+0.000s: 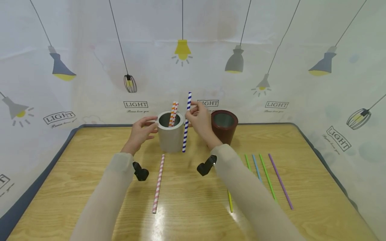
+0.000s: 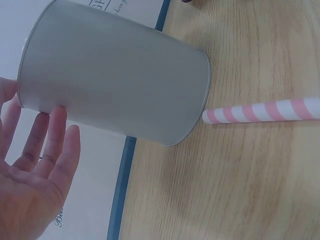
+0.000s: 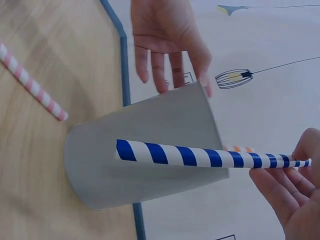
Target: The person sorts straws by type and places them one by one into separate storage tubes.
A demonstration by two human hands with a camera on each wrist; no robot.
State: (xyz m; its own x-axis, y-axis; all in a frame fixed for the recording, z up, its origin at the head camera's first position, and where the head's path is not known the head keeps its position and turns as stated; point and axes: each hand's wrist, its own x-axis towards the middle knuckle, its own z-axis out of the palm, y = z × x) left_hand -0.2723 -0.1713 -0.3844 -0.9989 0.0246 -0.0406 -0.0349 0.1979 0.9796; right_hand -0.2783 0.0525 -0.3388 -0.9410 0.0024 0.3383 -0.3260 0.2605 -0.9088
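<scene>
Upright near the back of the table stands a light grey cup (image 1: 170,139). Two patterned paper straws (image 1: 173,113), one orange-striped and one red-dotted, lean inside it. My left hand (image 1: 141,132) is at the cup's left rim, its fingertips touching or nearly touching the side, fingers loosely spread. My right hand (image 1: 200,120) pinches a blue-and-white striped paper straw (image 1: 185,137) by its upper part. That straw is nearly vertical, just right of the grey cup, and its lower end hangs outside the cup. In the right wrist view the striped straw (image 3: 200,156) crosses in front of the cup.
A dark red cup (image 1: 224,129) stands right of the grey one, behind my right wrist. A pink-and-white striped straw (image 1: 158,184) lies in front. Several thin coloured straws, including a purple one (image 1: 280,180) and a yellow one (image 1: 230,202), lie at right, partly under my forearm.
</scene>
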